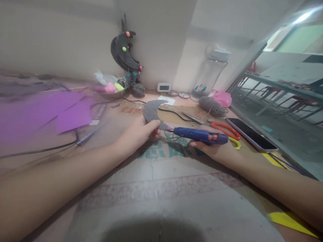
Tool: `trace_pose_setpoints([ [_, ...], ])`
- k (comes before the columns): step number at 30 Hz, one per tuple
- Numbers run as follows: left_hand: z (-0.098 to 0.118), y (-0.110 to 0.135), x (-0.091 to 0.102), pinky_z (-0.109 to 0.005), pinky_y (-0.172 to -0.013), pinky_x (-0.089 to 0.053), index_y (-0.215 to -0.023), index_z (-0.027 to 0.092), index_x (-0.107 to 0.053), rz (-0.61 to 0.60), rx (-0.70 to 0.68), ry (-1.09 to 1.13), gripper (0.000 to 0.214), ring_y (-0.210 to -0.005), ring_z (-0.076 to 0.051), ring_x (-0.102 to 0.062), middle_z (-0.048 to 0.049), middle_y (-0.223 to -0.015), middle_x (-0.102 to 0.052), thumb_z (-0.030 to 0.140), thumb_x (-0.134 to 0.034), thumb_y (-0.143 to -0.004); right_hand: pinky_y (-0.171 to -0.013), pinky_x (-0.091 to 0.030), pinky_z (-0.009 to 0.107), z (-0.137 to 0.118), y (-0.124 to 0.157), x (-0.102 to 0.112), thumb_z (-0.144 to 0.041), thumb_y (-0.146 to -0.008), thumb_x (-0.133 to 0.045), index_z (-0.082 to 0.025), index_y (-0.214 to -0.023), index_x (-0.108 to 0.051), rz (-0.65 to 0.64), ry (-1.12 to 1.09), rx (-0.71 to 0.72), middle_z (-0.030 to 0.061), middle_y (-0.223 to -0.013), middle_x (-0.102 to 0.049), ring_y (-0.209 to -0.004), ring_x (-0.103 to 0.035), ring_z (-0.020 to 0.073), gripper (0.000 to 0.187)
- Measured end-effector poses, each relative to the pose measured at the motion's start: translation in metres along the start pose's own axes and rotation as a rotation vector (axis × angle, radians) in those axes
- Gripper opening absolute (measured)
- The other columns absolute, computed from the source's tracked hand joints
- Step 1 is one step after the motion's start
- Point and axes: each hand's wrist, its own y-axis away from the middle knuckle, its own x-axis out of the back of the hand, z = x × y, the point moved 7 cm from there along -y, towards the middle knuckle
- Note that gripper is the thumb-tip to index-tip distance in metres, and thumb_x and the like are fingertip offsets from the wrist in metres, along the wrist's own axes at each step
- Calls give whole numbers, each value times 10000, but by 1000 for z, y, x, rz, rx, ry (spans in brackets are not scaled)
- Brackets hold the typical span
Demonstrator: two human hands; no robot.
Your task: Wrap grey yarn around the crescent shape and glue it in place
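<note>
My left hand (148,129) is closed on a crescent moon wrapped in grey yarn (150,112), with the thumb across its lower part. In my right hand (205,143) is a blue hot glue gun (194,133), held sideways with its nozzle pointing left. The nozzle tip meets or nearly meets the moon's lower end, where a small purple bit shows. A strand of yarn loops below the nozzle. Behind my right hand lie scissors (225,130) with red and yellow handles. A ball of grey yarn (212,105) sits farther back.
Purple sheets (73,116) lie at left, near a pen (85,137). At the back stand a bowl (113,92), a small white digital clock (164,87) and a clear bottle (208,75). A dark moon ornament (123,50) hangs there. A phone (249,132) lies at right. A black cable (176,114) crosses behind my hands.
</note>
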Motion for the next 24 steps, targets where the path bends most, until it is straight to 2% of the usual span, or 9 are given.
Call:
trace_pose_setpoints([
  [24, -1, -2, 2, -205, -463, -385, -674, 199, -531, 6, 6, 9, 124, -474, -104, -524, 24, -551, -558, 211, -563, -793, -491, -432, 298, -1, -1, 4, -432, -787, -662, -260, -690, -512, 46, 15, -27, -19, -590, -555, -538, -537, 176, 248],
])
